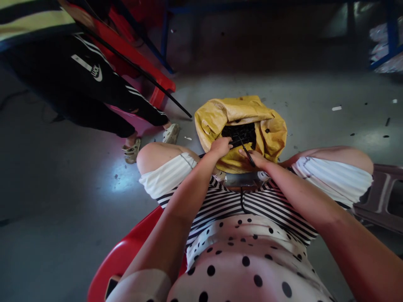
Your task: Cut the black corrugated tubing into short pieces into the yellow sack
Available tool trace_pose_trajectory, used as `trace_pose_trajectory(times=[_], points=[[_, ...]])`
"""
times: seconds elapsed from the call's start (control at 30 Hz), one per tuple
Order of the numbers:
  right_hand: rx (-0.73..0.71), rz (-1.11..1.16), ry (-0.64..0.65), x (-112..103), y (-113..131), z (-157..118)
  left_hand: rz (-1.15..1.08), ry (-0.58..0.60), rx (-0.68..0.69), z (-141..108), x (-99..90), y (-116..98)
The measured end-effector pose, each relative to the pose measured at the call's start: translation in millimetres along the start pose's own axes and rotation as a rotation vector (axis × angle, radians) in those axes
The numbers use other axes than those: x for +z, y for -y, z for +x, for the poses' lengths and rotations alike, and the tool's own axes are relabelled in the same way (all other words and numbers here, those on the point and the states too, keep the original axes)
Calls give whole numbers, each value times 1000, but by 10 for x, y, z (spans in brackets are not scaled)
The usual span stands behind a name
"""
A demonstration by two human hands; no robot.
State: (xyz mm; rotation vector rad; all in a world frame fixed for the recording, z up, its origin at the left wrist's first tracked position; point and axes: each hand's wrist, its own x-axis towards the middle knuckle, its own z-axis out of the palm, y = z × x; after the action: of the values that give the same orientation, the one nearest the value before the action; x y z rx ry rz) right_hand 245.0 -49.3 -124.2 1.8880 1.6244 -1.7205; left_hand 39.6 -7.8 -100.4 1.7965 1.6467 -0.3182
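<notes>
A yellow woven sack [242, 110] stands on the floor between my knees, its mouth rolled open. Inside lies a heap of small black pieces [241, 132], too dark to tell apart. At the left side of the opening, my left hand [221, 147] is closed, its fingers on a dark piece [235, 143] at the heap's edge. My right hand [257, 158] rests at the near right rim, closed around a slim black tool [248, 156]. The tool's thin end points into the opening; its exact kind does not show clearly.
To the left stands a person in black trousers [103, 92], beside red plastic chairs [147, 71] and a black rod [170, 96]. Blue metal frame legs [164, 37] rise behind. Scraps [336, 108] lie on the floor. A grey-brown stool [378, 188] is at right.
</notes>
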Motion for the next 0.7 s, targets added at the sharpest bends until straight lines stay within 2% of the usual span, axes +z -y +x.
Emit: trace_pose_trajectory(times=[0.4, 0.6, 0.7], points=[[-46, -153, -193, 47, 12, 17, -4, 20, -25, 37, 15, 55], [-14, 8, -112, 25, -57, 21, -10, -52, -106, 28, -18, 63], [-14, 14, -58, 21, -41, -2, -21, -61, -95, 24, -19, 43]])
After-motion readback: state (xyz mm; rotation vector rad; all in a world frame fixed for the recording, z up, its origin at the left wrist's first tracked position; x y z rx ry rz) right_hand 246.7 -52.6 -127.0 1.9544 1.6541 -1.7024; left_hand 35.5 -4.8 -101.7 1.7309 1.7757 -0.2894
